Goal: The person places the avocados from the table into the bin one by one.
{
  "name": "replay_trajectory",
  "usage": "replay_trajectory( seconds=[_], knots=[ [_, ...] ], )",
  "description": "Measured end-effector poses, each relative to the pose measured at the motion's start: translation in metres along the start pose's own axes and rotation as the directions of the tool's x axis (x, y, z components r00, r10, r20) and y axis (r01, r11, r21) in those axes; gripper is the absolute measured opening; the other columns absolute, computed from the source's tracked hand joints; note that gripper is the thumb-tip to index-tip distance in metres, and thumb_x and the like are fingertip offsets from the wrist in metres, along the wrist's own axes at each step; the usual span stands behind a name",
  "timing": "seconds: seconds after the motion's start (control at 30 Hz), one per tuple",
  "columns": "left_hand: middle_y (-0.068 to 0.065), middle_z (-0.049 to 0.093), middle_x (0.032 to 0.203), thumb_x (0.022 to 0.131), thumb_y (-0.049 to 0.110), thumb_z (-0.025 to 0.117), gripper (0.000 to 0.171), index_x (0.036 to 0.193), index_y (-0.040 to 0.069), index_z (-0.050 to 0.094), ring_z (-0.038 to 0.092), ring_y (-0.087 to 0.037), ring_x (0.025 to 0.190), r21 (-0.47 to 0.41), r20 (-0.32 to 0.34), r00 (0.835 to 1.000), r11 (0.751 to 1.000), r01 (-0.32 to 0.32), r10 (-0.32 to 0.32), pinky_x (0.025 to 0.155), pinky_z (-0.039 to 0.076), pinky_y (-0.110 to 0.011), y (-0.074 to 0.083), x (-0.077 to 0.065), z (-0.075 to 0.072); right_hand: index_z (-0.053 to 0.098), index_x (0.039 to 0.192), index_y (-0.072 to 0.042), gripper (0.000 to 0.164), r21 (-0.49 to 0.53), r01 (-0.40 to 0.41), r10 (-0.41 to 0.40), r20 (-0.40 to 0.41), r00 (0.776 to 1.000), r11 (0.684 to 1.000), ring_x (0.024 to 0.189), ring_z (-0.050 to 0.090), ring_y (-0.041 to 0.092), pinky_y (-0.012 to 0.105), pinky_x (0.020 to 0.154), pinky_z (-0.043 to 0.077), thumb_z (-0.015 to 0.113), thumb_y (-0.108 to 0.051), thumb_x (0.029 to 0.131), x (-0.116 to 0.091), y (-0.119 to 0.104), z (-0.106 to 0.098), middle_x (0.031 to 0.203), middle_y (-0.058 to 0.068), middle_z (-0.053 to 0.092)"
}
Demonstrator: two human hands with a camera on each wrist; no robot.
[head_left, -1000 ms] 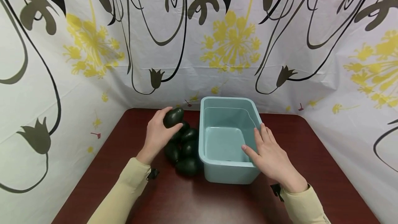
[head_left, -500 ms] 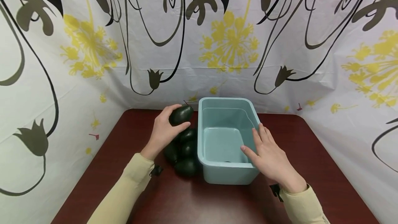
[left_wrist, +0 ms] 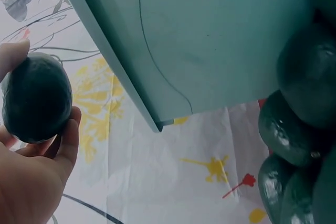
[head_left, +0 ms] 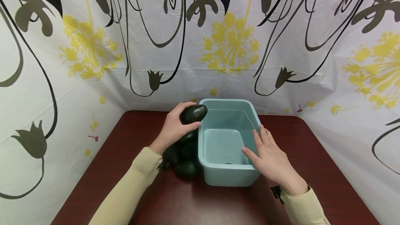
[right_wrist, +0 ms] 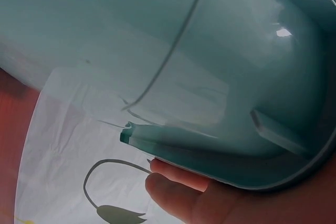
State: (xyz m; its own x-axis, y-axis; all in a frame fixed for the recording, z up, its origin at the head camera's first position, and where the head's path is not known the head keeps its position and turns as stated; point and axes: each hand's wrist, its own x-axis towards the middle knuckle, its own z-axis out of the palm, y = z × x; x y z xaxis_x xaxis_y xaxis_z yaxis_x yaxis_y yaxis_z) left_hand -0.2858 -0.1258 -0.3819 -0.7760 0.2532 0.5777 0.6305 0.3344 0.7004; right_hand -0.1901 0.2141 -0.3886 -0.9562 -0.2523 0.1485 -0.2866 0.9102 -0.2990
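My left hand (head_left: 173, 127) holds a dark green avocado (head_left: 194, 114) between thumb and fingers, at the far left corner of a light blue plastic bin (head_left: 226, 166). In the left wrist view, this avocado (left_wrist: 39, 98) appears in my grip outside the bin's rim. Several more avocados (head_left: 186, 169) lie heaped against the bin's left wall, partly hidden beneath my left hand and wrist. My right hand (head_left: 272, 159) rests at the bin's right rim with its fingers extended. The right wrist view shows fingertips (right_wrist: 176, 195) close under that rim.
A dark red-brown table (head_left: 231, 206) carries the bin and the heap. Behind and on both sides hangs a white sheet (head_left: 193, 56) printed with flowers and vines. The inner floor (head_left: 223, 147) of the bin shows bare in the head view.
My left hand has carried the avocado rightward from above the heap to the bin's far left corner. My right hand has stayed at the right rim.
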Motion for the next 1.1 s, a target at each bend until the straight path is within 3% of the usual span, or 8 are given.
replay_trajectory(
  seconds=[0.2,0.47,0.9,1.1],
  knots=[
    [0.013,0.055,0.132,0.083,0.039,0.084,0.062,0.138,0.038,0.055,0.058,-0.012,0.109,-0.057,0.030,0.999,0.998,-0.016,0.018,0.087,0.054,-0.038,-0.002,0.010,0.011,0.022,0.157,0.005,0.098,-0.006,0.002,-0.002,-0.003,1.000,1.000,0.151,0.002,0.042,0.066,0.106,0.033,0.034,-0.072,0.098,-0.001,-0.001,0.001,0.165,0.024,0.002],
    [0.012,0.055,0.133,0.084,0.037,0.083,0.065,0.142,0.031,0.055,0.057,-0.012,0.112,-0.079,0.087,0.994,0.995,-0.058,0.065,0.088,0.054,-0.036,0.004,0.022,0.027,0.023,0.157,0.005,0.098,-0.008,-0.006,0.006,0.000,1.000,1.000,0.151,0.003,0.042,0.066,0.105,0.034,0.034,-0.072,0.098,-0.002,-0.001,0.000,0.165,0.024,0.002],
    [0.010,0.054,0.131,0.083,0.041,0.083,0.066,0.142,0.032,0.053,0.058,-0.009,0.106,0.003,0.153,0.978,0.990,-0.144,0.142,0.085,0.054,-0.033,0.002,0.036,0.042,0.023,0.157,0.004,0.098,-0.010,-0.010,0.010,0.001,1.000,1.000,0.151,0.003,0.042,0.067,0.105,0.033,0.033,-0.073,0.098,0.000,-0.001,0.001,0.165,0.024,0.002],
    [0.013,0.051,0.139,0.083,0.042,0.083,0.066,0.142,0.028,0.055,0.055,-0.007,0.117,0.025,0.172,0.975,0.989,-0.144,0.137,0.091,0.052,-0.033,-0.005,0.039,0.047,0.023,0.157,0.003,0.097,-0.010,-0.010,0.010,0.002,1.000,1.000,0.151,0.002,0.042,0.067,0.104,0.034,0.033,-0.073,0.098,0.001,-0.001,0.000,0.166,0.023,0.001]
  ],
)
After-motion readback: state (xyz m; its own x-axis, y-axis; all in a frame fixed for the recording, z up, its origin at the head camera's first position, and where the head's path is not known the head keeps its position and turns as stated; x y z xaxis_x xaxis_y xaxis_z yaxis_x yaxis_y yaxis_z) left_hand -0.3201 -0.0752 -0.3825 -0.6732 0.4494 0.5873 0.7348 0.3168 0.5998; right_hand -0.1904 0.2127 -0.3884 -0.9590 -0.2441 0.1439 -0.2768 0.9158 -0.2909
